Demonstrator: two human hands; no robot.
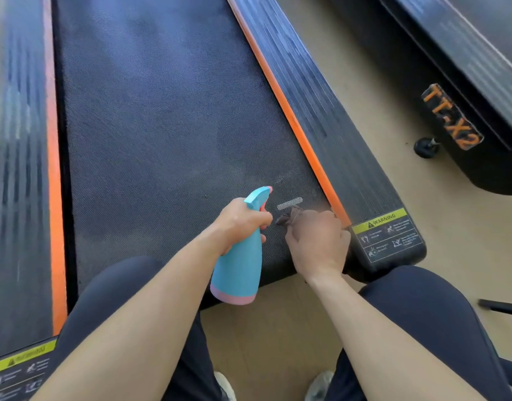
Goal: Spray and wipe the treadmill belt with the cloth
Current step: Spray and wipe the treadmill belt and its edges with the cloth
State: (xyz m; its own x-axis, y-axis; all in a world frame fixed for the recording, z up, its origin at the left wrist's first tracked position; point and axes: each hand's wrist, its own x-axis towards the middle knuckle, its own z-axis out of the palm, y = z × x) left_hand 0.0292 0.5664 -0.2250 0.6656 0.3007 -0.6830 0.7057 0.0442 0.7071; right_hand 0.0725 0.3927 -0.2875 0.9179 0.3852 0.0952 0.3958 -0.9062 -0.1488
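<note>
A spray bottle point(237, 267) is gripped by the left hand point(243, 221) over the treadmill belt point(162, 125). A dark cloth point(289, 217) is clutched by the right hand point(318, 241) at the belt's 5 o'clock corner, bounded at 3 o'clock by the side rail point(333, 140).

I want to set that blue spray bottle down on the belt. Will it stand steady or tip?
Probably steady: the spray bottle widens toward its pink base. It looks like smooth plastic, so possibly slippery when wet; the left hand grips its narrow neck. The opaque body hides the fill, so its weight is unclear.
</note>
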